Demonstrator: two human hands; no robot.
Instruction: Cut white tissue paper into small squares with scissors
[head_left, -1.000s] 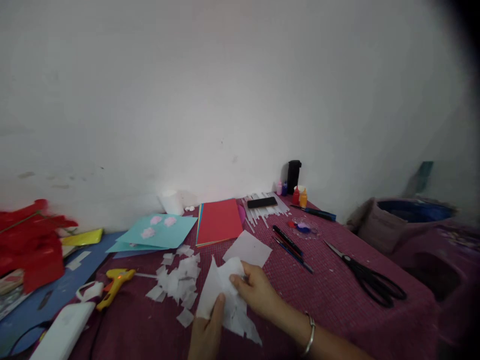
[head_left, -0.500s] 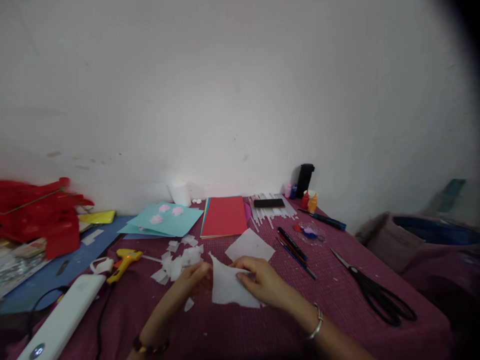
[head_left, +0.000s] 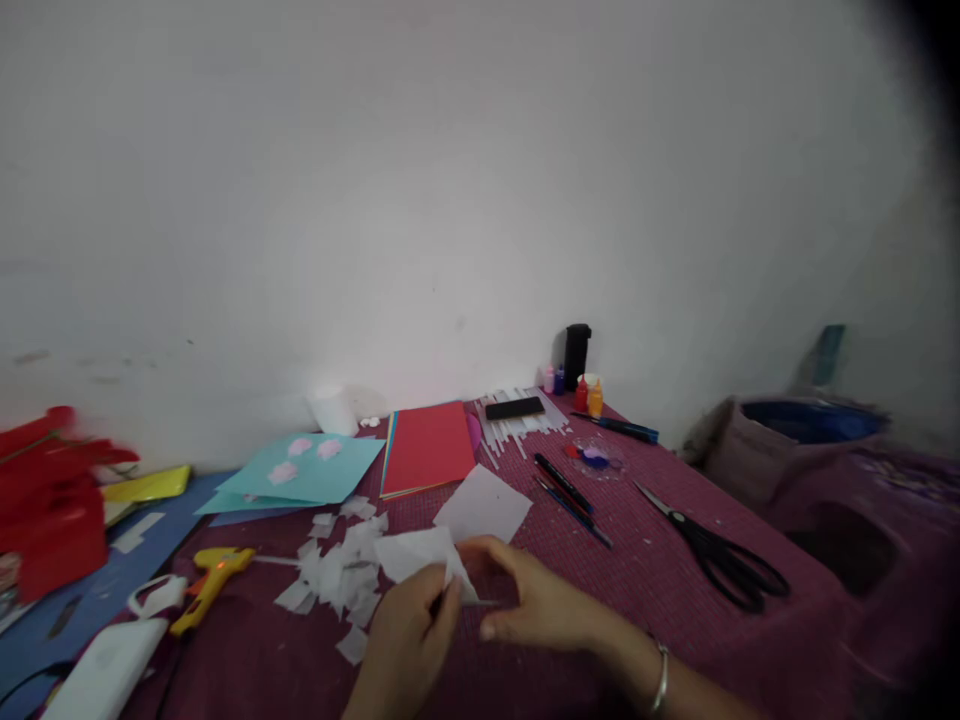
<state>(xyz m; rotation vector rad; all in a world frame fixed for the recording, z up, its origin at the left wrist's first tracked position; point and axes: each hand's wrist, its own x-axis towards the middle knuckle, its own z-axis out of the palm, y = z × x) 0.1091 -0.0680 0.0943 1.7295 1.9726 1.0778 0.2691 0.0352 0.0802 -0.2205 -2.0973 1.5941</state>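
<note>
A piece of thin white paper (head_left: 412, 552), soft like tissue, is gripped between the thumb and fingers of my left hand (head_left: 412, 630). My right hand (head_left: 536, 600) curves around the paper's right side, thumb and fingers apart; its fingertips are near the paper's edge, and contact is unclear. A thin pale strip or edge sticks out from the left fingers toward the right palm. Left of my hands lies a loose pile of small white paper pieces (head_left: 341, 570). Just beyond them a flat white sheet (head_left: 484, 505) rests on the maroon cloth (head_left: 285, 660).
Large black-handled scissors (head_left: 720, 555) lie right, near pens and brushes (head_left: 570, 495). A yellow glue gun (head_left: 217, 575) and white power strip (head_left: 109, 670) sit left. Behind are turquoise sheets (head_left: 330, 480), red paper (head_left: 431, 445), a black phone (head_left: 514, 408) and paint bottles (head_left: 595, 397).
My left hand moved away leftward from the paper, then returned and gripped it. The paper was turned and now looks folded or bunched. The right thumb has come away from it. The view shifted.
</note>
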